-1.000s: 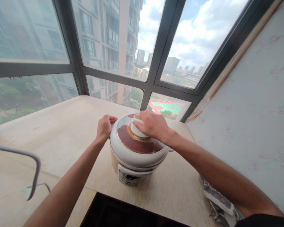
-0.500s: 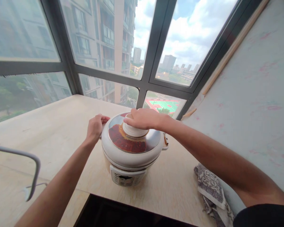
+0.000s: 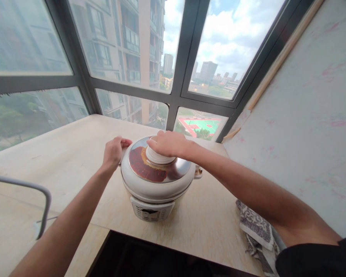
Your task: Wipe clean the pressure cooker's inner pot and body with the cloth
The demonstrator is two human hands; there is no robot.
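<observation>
A white electric pressure cooker (image 3: 157, 192) stands upright on a pale, marbled counter. Its round lid (image 3: 147, 165) has a shiny metal top with a reddish-brown patch and a thick white knob (image 3: 159, 157) in the middle. My right hand (image 3: 168, 144) is closed over that knob from above. At the cooker's left side, my left hand (image 3: 113, 152) has its fingers curled around the side handle, which is mostly hidden. The cooker's other handle (image 3: 198, 172) sticks out on the right, untouched. A control panel (image 3: 151, 209) faces me.
A crumpled grey-and-white patterned towel (image 3: 255, 227) lies by the wall (image 3: 314, 127) on the right. A grey bent metal bar (image 3: 23, 184) rises at the left. Along the front edge is a dark recess (image 3: 161, 257). Framed windows (image 3: 127, 90) close off the back.
The lid's brown patch has turned a little clockwise, seen from above, under my right hand. Both hands keep their hold. The view has shifted slightly.
</observation>
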